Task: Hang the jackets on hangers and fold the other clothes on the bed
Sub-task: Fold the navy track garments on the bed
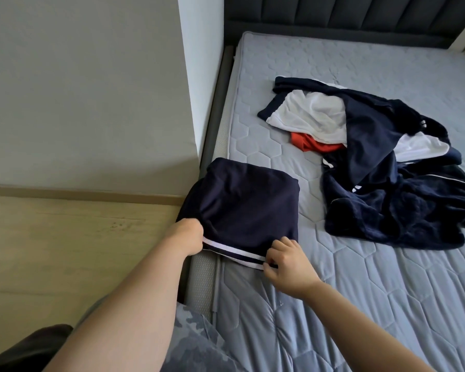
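**While both hands pinch its striped hem, a folded navy garment lies at the mattress edge**

Seen from the head camera, the folded navy garment [242, 202] lies as a rough square on the grey quilted mattress [360, 291]. Its left side hangs slightly over the bed's edge. Along its near side runs a striped hem [236, 251] of white and navy bands.

The left hand [191, 237] is at the near left corner of this garment, closed into a fist on the cloth where the hem begins. Its fingertips are tucked out of sight, so how deep they reach under the fabric cannot be told. The right hand [287, 264] is at the near right corner. Its fingers [281, 245] are curled together with the thumb, clamped on the hem's right end. The garment therefore stretches between the two hands and extends away from them.

Well to the right of the folded garment and farther up the bed is a loose pile of clothes [387, 183]. It is mostly navy, with a white piece [312, 114] and a red piece [314, 146] showing on its left side. Beyond the garment stands a dark padded headboard [333, 17]. To its left are a pale wall [78, 89] and a wooden floor [65, 251].
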`<state>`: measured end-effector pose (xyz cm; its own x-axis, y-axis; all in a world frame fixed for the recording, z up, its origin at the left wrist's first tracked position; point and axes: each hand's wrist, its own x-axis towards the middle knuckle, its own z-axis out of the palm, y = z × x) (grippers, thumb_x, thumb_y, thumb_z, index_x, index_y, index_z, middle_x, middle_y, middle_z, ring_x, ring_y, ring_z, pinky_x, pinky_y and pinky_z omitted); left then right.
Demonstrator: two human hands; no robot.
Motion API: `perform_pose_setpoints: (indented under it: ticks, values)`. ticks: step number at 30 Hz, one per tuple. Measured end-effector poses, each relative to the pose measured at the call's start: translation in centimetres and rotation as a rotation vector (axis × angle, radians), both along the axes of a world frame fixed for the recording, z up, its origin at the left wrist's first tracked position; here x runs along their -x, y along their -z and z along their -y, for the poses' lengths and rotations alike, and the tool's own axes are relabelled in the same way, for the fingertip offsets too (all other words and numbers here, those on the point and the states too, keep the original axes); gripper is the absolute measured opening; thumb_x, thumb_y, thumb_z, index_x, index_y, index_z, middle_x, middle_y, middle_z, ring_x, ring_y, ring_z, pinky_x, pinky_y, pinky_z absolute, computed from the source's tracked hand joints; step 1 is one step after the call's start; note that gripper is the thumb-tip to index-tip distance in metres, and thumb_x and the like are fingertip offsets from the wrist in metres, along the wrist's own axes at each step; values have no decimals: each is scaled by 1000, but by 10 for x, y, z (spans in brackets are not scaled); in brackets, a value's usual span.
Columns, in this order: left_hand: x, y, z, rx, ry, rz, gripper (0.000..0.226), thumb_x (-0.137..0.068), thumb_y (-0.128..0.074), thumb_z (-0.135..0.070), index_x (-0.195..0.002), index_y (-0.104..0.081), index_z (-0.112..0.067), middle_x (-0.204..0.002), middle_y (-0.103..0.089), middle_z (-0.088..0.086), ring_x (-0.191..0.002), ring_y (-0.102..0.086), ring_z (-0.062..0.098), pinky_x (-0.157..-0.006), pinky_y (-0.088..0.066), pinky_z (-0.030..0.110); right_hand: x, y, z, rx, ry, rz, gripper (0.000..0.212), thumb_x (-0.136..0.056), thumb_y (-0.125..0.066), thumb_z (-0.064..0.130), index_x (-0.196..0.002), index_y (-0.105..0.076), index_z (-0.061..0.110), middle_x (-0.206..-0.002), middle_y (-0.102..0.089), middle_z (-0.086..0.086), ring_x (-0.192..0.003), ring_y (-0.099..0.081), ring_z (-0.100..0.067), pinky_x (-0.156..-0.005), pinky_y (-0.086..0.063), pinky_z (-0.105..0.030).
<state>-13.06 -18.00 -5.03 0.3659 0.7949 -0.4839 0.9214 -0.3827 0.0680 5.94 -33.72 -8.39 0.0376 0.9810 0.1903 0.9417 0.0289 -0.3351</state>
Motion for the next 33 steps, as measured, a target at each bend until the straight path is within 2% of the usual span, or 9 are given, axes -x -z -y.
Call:
perform_pose_setpoints:
  ticks: [2, 5, 9, 12, 16, 20, 27, 31, 33]
  values:
    - [0, 1, -2, 20, -180, 70, 25, -89, -43, -8, -105, -63, -3, -106, -62, 12, -97, -60, 29, -70, -42, 28, -1, 3, 1, -19, 81, -131, 16, -76, -66, 11, -62, -59, 7, -71, -51, -3, -71, -48, -24, -70, -40, -29]
    - [3, -2, -14, -154, -540, 469, 20, -86, -45, -9, -94, -63, -7, -108, -58, 16, -100, -55, 35, -77, -45, 35, -5, 3, -7, -207, 423, -387, 10, -78, -66, 5, -76, -57, 8, -87, -48, 0, -83, -48, -20, -75, -32, -17]
    - [-1, 4, -13, -365, -345, 740, 31, -82, -53, -8, -110, -64, -14, -124, -54, 6, -113, -46, 29, -95, -38, 34, -34, 5, -39, 29, 865, -1060, 46, -83, -67, 29, -119, -52, 5, -116, -55, -6, -99, -57, -19, -86, -44, -27]
    - [-8, 16, -7, -231, -100, 613, 47, -87, -51, -16, -133, -52, -21, -144, -42, -1, -130, -33, 22, -107, -28, 31, -48, 1, -60, 201, 807, -1293, 44, -79, -71, 39, -110, -61, 10, -109, -68, -7, -95, -66, -22, -88, -53, -38]
    - [-9, 32, -5, 157, -120, 266, 61, -94, -38, -27, -150, -13, -28, -159, 0, -7, -145, -3, 20, -114, -20, 49, -51, -8, -75, 329, 770, -1436, 39, -73, -79, 26, -104, -64, 8, -93, -72, -7, -85, -69, -23, -72, -56, -33]
    - [-16, 25, -3, 237, -173, 419, 61, -93, -40, -26, -150, -17, -26, -159, -5, -7, -145, -12, 21, -116, -20, 40, -62, -29, -84, 284, 774, -1443, 35, -71, -78, 14, -101, -64, 3, -86, -72, -10, -80, -69, -24, -66, -55, -32]
    - [-72, 7, 26, 557, -225, 817, 54, -93, -46, -20, -144, -35, -32, -148, -38, 0, -132, -39, 19, -111, -29, 30, -105, -112, -81, 107, 832, -1126, 47, -59, -82, 23, -99, -67, 5, -91, -69, -12, -87, -66, -28, -87, -53, -40]
    - [-120, 10, 68, 871, -316, 991, 53, -95, -48, -19, -131, -29, -53, -113, -57, -7, -96, -58, 7, -83, -50, 21, -115, -155, -69, 77, 797, -913, 29, -61, -79, 22, -83, -66, 9, -78, -67, -7, -73, -64, -23, -66, -53, -30]
    - [-136, 10, 81, 959, -296, 1021, 49, -93, -51, -24, -116, -31, -62, -104, -60, -13, -95, -58, 5, -77, -51, 18, -115, -167, -64, 44, 792, -768, 24, -63, -77, 21, -78, -63, 8, -69, -61, -4, -64, -58, -18, -56, -47, -26]
